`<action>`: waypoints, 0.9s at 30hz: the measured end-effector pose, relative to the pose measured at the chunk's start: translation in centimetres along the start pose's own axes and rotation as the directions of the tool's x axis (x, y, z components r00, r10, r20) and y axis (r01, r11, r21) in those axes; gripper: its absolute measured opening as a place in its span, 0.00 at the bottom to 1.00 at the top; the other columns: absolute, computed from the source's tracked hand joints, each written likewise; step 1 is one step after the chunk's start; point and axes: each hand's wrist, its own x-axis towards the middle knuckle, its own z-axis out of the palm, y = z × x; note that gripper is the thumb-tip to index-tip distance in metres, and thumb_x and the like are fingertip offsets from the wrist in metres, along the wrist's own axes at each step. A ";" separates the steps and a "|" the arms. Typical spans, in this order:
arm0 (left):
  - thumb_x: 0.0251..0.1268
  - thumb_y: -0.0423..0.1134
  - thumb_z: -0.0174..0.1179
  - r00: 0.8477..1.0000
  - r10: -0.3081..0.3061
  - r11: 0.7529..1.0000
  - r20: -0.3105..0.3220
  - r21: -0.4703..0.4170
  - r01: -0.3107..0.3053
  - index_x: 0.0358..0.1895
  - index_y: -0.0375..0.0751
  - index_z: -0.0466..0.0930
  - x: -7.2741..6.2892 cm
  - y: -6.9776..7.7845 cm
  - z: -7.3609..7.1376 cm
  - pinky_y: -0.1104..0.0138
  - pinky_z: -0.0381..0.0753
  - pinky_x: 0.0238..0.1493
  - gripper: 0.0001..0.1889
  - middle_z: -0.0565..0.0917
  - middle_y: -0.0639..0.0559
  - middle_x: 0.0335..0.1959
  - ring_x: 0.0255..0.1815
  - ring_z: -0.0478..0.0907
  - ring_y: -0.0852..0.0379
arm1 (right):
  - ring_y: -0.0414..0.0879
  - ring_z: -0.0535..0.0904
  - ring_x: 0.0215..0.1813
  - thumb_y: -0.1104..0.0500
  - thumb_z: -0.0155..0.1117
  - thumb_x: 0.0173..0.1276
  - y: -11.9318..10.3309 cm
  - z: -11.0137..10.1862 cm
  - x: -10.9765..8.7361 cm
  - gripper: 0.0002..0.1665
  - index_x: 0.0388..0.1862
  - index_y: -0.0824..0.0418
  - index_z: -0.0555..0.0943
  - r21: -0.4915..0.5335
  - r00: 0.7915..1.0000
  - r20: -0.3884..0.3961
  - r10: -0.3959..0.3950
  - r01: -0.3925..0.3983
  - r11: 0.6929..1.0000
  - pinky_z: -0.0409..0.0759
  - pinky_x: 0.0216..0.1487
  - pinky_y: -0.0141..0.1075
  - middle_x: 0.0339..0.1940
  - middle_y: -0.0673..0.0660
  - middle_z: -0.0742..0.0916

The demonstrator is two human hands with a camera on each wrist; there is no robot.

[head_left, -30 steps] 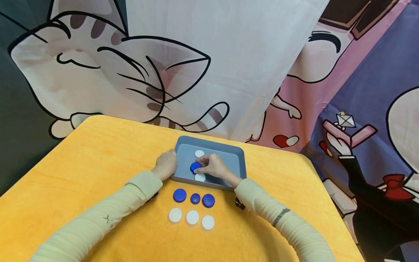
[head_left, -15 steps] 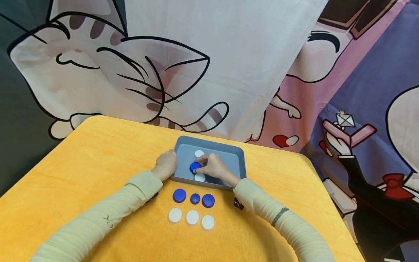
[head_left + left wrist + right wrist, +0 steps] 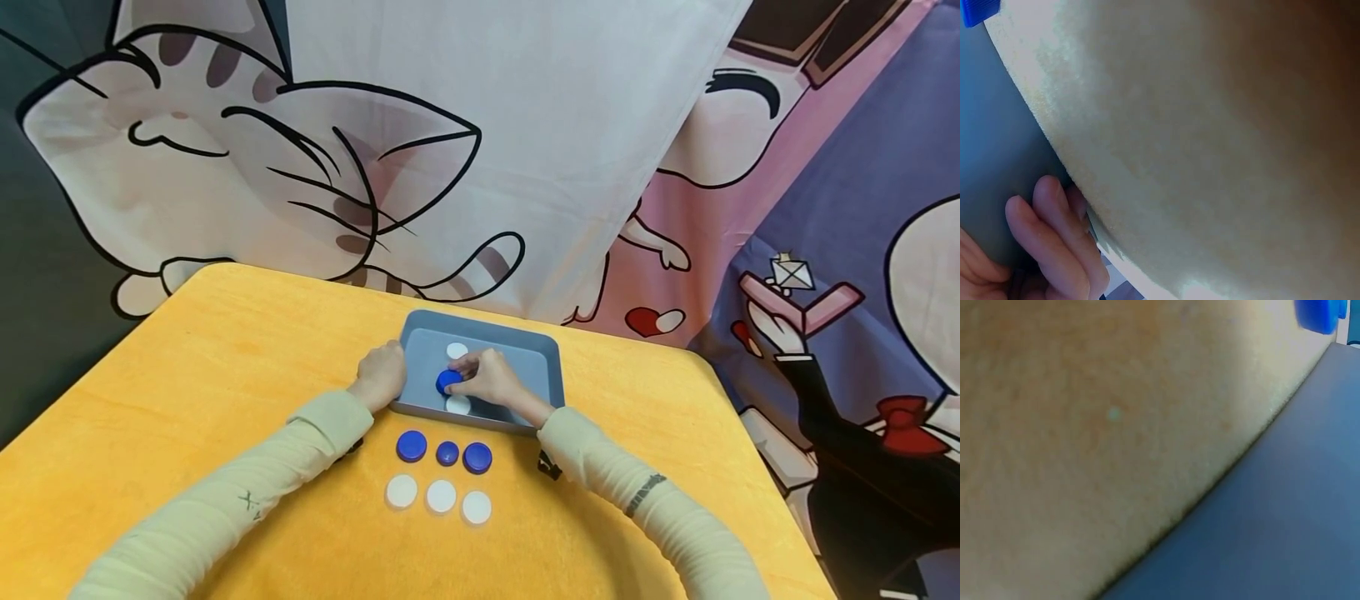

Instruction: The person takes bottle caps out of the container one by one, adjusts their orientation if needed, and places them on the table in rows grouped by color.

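In the head view my right hand [image 3: 491, 379] reaches into a blue-grey tray [image 3: 528, 354] and pinches a blue bottle cap [image 3: 447, 382] there. One white cap [image 3: 457, 351] lies in the tray beyond it, another white cap [image 3: 457, 405] on the near side. At the tray's left end, my left hand [image 3: 380, 375] grips the wall with curled fingers. Those fingers [image 3: 1060, 244] show against the tray in the left wrist view. The right wrist view is mostly filled by skin, beside the tray floor [image 3: 1272, 519]; its fingertips are hidden.
Nearer than the tray, three blue caps [image 3: 411, 446] form a row on the yellow table [image 3: 247, 367], the middle one smaller. In front of them sits a row of three white caps [image 3: 441, 497]. A printed cloth [image 3: 570, 150] hangs behind the table.
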 end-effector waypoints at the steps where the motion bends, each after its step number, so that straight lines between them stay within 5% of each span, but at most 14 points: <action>1: 0.74 0.31 0.43 1.000 -0.002 1.000 0.000 0.003 0.002 0.43 0.25 0.73 0.0 0.0 0.0 0.54 0.84 0.35 0.11 0.81 0.35 0.33 0.36 0.83 0.41 | 0.45 0.85 0.42 0.56 0.77 0.53 0.0 -0.1 0.0 0.21 0.46 0.61 0.86 0.000 1.000 -0.003 -0.001 0.001 1.000 0.83 0.46 0.34 0.43 0.57 0.89; 12: 0.73 0.30 0.43 1.000 0.001 1.000 -0.002 0.014 -0.001 0.43 0.25 0.73 0.1 -0.1 0.0 0.53 0.84 0.34 0.11 0.81 0.34 0.34 0.37 0.83 0.40 | 0.44 0.84 0.41 0.56 0.76 0.53 -0.4 -0.8 -0.8 0.21 0.46 0.61 0.86 0.007 0.999 -0.025 -0.020 0.020 1.000 0.83 0.45 0.33 0.42 0.56 0.89; 27: 0.74 0.30 0.42 1.000 0.016 1.000 -0.014 0.015 -0.016 0.45 0.24 0.74 -0.1 -0.1 -0.2 0.53 0.84 0.33 0.12 0.81 0.34 0.35 0.38 0.83 0.40 | 0.44 0.84 0.39 0.56 0.77 0.52 -1.9 -3.5 -4.6 0.21 0.44 0.63 0.86 0.027 0.997 -0.071 -0.024 0.026 0.999 0.84 0.45 0.34 0.39 0.56 0.89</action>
